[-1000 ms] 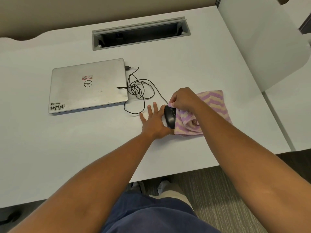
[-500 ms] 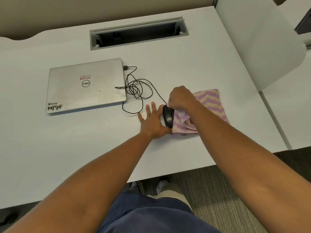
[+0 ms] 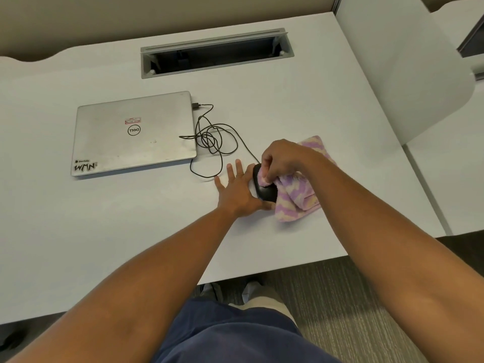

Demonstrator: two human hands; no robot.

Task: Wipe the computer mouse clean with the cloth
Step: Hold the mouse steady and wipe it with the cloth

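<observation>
Pressing the cloth (image 3: 296, 197) onto the black mouse (image 3: 264, 188), the right hand (image 3: 282, 159) pinched it; the left hand (image 3: 235, 191), fingers spread, braced the mouse at frame centre, its tangled cable (image 3: 212, 137) beside a closed laptop (image 3: 133, 132) on the table (image 3: 78, 231).

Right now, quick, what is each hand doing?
Left hand: open, flat on the desk, braced against the mouse.
Right hand: closed, pinching the cloth onto the mouse.
</observation>
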